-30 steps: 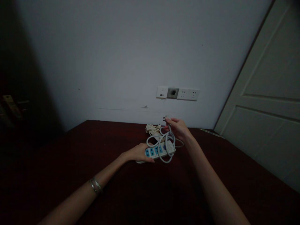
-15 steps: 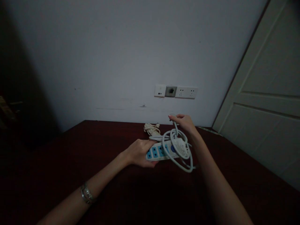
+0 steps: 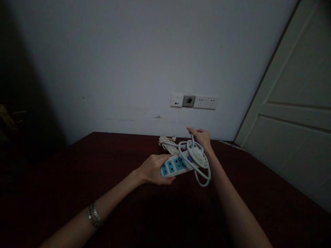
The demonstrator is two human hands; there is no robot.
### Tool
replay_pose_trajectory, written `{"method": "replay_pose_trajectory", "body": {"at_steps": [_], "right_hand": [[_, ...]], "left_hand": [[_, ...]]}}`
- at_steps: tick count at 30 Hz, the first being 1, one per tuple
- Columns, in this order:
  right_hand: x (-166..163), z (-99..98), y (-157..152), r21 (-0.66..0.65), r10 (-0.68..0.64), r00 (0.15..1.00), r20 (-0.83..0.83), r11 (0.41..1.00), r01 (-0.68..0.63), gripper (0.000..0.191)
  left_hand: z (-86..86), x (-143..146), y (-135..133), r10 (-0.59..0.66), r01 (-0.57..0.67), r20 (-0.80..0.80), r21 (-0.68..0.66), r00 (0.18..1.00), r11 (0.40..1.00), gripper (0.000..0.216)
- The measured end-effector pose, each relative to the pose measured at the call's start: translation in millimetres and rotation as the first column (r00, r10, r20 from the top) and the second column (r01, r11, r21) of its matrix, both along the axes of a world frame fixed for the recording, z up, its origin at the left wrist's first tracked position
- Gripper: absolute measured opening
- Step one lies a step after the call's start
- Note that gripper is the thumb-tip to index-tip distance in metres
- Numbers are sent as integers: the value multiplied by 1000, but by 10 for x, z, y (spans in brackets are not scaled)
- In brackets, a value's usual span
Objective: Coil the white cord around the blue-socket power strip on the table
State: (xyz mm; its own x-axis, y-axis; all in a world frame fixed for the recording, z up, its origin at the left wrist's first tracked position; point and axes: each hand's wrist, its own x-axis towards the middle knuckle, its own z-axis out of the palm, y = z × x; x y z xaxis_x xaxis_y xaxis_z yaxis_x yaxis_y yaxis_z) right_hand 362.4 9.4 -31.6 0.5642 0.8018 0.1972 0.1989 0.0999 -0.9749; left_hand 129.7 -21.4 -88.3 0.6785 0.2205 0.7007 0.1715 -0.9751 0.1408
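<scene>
A white power strip [image 3: 171, 166] with blue socket faces is held up over the dark red table, its left end gripped by my left hand [image 3: 154, 169]. Its white cord [image 3: 209, 172] hangs in loose loops around the strip's right end. Between the thumb and fingers of my right hand [image 3: 202, 137] is an upper part of this cord, at the back right of the strip; the fingers partly hide the cord's end. Behind the strip, a second bundled cream cord [image 3: 167, 142] lies on the table, partly covered.
The dark red tabletop [image 3: 116, 151] runs back to a pale wall. White wall sockets [image 3: 206, 102] and a grey wall plate [image 3: 188, 101] are set in the wall above its back edge. A panelled white door [image 3: 289, 120] stands at the right. A thin flat strip [image 3: 231, 145] lies by the back right corner.
The power strip's right end has tilted up slightly, and the hanging loops have swung left and up. My right hand has shifted slightly, still on the cord.
</scene>
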Motion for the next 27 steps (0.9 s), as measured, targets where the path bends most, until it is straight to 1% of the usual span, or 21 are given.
{"method": "replay_pose_trajectory", "body": {"at_steps": [2, 5, 7, 9, 11, 13, 16, 19, 22, 27], "right_hand": [[-5, -25, 10, -28, 47, 999, -21, 998, -47, 32], [-28, -76, -11, -111, 199, 978, -66, 972, -205, 32], [-46, -107, -34, -164, 299, 949, -104, 935, -313, 35], [-57, -128, -48, -201, 370, 919, -136, 898, -392, 37], [-58, -139, -44, -219, 412, 898, -154, 872, -438, 39], [-50, -145, -25, -216, 441, 880, -177, 855, -472, 42], [-41, -158, 17, -174, 499, 829, -254, 819, -546, 42], [-51, -180, 57, -137, 538, 788, -299, 793, -594, 29], [-71, -216, 88, -148, 539, 786, -304, 788, -598, 23], [-74, -274, 124, -188, 530, 802, -275, 789, -585, 32]], "left_hand": [[-15, 0, 15, 27, -27, 18, -16, 999, 1000, 56], [-40, -41, 83, 62, -62, 9, 11, 998, 998, 57], [-53, -91, 155, 60, -58, -23, 78, 998, 995, 57], [-59, -149, 236, 49, -42, -39, 168, 998, 985, 56], [-58, -207, 315, 45, -37, -25, 249, 999, 968, 57], [-53, -266, 388, 63, -60, -1, 280, 998, 958, 57], [-48, -359, 492, 111, -113, 19, 246, 994, 963, 57], [-50, -436, 582, 143, -151, 55, 210, 988, 966, 59], [-45, -474, 634, 159, -173, 90, 184, 983, 967, 60], [-32, -492, 661, 255, -268, 139, 78, 957, 960, 56]]}}
